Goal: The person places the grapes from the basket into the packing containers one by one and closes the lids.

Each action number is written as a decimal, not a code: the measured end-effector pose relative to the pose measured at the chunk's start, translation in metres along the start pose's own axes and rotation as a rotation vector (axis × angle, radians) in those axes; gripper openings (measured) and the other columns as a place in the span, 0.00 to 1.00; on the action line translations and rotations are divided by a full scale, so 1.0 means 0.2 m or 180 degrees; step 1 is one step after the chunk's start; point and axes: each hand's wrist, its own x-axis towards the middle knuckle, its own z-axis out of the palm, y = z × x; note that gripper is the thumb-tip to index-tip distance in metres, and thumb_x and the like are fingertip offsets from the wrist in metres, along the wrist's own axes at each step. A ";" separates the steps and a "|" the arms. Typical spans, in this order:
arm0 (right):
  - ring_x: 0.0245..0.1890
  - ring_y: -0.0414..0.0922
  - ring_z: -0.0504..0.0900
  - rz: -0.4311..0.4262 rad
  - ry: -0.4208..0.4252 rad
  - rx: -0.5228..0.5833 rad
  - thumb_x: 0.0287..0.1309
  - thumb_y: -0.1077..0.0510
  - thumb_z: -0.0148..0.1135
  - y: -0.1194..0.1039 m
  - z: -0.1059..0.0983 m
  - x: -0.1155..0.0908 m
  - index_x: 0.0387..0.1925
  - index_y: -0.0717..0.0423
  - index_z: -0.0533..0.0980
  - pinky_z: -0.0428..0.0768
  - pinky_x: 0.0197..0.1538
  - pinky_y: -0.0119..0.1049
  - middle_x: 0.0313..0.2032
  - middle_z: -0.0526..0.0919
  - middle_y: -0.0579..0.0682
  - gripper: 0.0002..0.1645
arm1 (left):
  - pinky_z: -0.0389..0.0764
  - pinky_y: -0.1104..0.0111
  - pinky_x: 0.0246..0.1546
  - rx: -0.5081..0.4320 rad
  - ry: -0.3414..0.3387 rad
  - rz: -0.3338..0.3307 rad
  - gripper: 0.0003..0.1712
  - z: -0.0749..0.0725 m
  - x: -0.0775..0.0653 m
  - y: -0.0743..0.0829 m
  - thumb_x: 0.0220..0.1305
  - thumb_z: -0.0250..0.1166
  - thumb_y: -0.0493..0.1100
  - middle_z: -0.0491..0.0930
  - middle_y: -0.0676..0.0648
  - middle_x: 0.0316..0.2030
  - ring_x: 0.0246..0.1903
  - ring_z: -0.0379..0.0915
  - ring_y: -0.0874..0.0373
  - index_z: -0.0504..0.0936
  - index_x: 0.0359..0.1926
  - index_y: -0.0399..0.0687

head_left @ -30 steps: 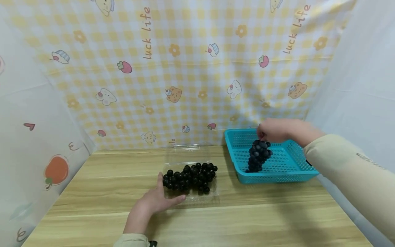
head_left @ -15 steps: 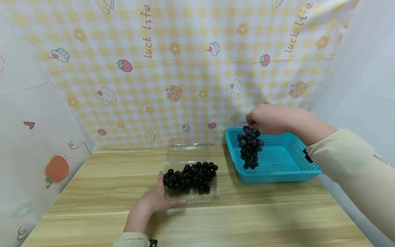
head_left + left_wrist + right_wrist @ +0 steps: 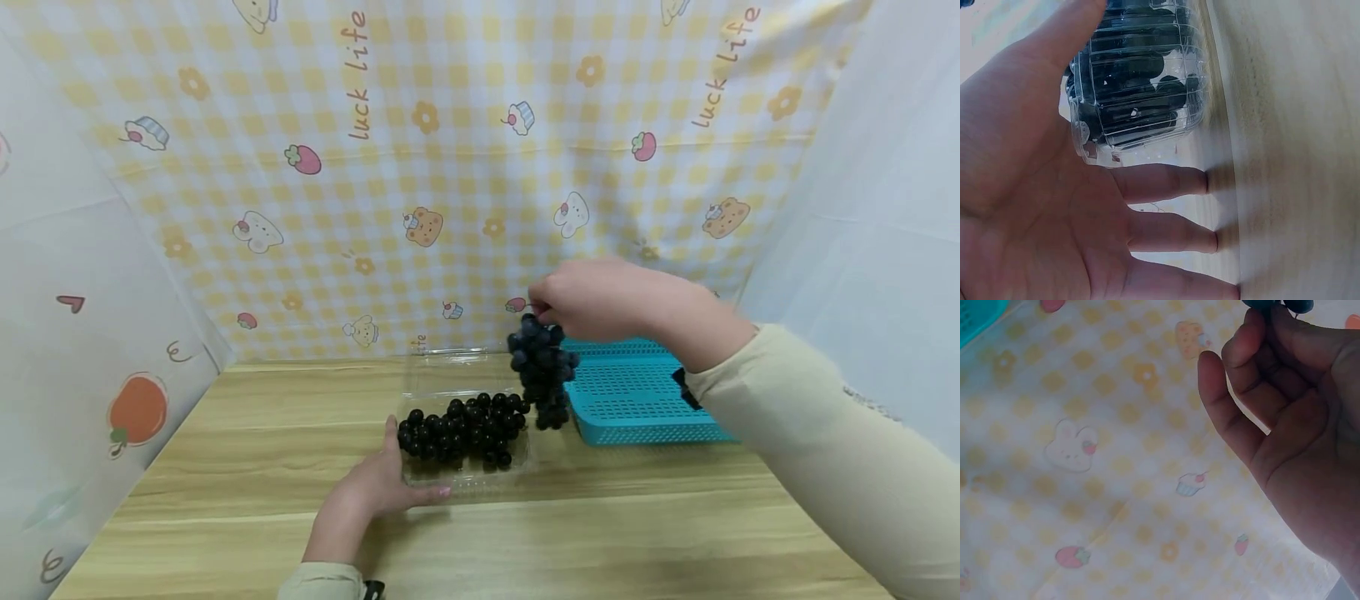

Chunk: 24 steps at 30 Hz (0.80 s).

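My right hand [image 3: 592,298] pinches the top of a bunch of dark grapes [image 3: 542,371], which hangs down in the air between the basket and the clear container. In the right wrist view, thumb and fingertips meet at the top grapes [image 3: 1297,305]; the rest of the bunch is out of that view. A second bunch of black grapes [image 3: 457,429] lies in a clear plastic container [image 3: 480,485] with its lid folded back. At the container's left front corner rests my left hand [image 3: 381,483], thumb along the front and straight fingers [image 3: 1172,231] spread beside it.
A turquoise mesh basket [image 3: 645,432] stands at the back right, partly hidden by my right arm. The wooden table [image 3: 247,467] ends at a checked yellow cloth [image 3: 300,233] behind, with white cloth on both sides.
My right hand has lifted its grape bunch out of the basket and carried it left, toward the container's right edge. The left hand stays in place.
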 end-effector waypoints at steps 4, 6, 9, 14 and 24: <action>0.29 0.43 0.73 -0.0124 0.0037 0.0011 0.80 0.57 0.56 -0.09 0.00 0.07 0.36 0.50 0.77 0.72 0.36 0.38 0.31 0.80 0.47 0.11 | 0.88 0.45 0.47 -0.0061 -0.0047 -0.0058 0.84 0.00 0.01 -0.01 0.56 0.69 0.81 0.85 0.25 0.54 0.37 0.87 0.43 0.26 0.84 0.37; 0.30 0.43 0.72 -0.0190 0.0044 -0.0012 0.81 0.57 0.55 -0.13 0.00 0.10 0.36 0.50 0.77 0.72 0.37 0.37 0.31 0.79 0.46 0.11 | 0.87 0.49 0.41 -0.0085 -0.0090 -0.0100 0.79 0.00 0.02 -0.01 0.63 0.61 0.82 0.88 0.31 0.44 0.30 0.86 0.46 0.25 0.85 0.39; 0.31 0.43 0.72 -0.0263 0.0044 -0.0019 0.81 0.57 0.55 -0.19 0.02 0.14 0.37 0.49 0.77 0.72 0.37 0.37 0.32 0.79 0.45 0.11 | 0.82 0.55 0.32 -0.0088 -0.0138 -0.0123 0.71 -0.01 0.03 -0.01 0.71 0.51 0.81 0.86 0.41 0.31 0.22 0.81 0.50 0.24 0.85 0.40; 0.31 0.43 0.74 -0.0321 0.0029 -0.0014 0.81 0.55 0.55 -0.27 0.05 0.20 0.39 0.47 0.78 0.72 0.36 0.38 0.34 0.81 0.44 0.09 | 0.86 0.49 0.41 -0.0060 -0.0142 -0.0084 0.64 -0.02 0.03 -0.01 0.77 0.50 0.75 0.89 0.35 0.40 0.26 0.84 0.49 0.27 0.85 0.37; 0.35 0.42 0.75 -0.0641 0.0156 0.0221 0.82 0.55 0.54 -0.38 0.14 0.28 0.41 0.49 0.77 0.75 0.41 0.37 0.36 0.80 0.44 0.09 | 0.82 0.39 0.56 0.0103 0.0189 0.0095 0.45 -0.03 0.06 -0.02 0.86 0.46 0.61 0.85 0.25 0.53 0.52 0.86 0.32 0.45 0.83 0.32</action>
